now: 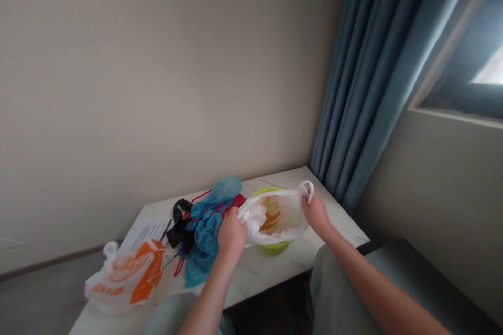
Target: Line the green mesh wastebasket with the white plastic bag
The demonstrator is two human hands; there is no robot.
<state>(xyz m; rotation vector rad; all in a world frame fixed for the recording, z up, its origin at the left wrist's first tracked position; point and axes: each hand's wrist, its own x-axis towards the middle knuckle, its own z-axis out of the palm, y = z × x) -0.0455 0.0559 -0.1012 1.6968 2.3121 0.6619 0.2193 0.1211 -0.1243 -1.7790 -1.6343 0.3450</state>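
A: Where's the white bag [291, 212]?
B: Held mouth-open between both hands, toward the right edge of the surface [341, 230]. A green thing [275, 249] sits beneath it — perhaps a bowl, though it's mostly hidden.
A: And the hands?
B: The left hand [232, 233] pinches the bag's left rim; the right hand [316, 211] pinches the opposite side, by a handle loop.
A: What else?
B: Crumpled blue bags [208, 233] left of the hands, and an orange-and-white bag [126, 277] at the left edge.
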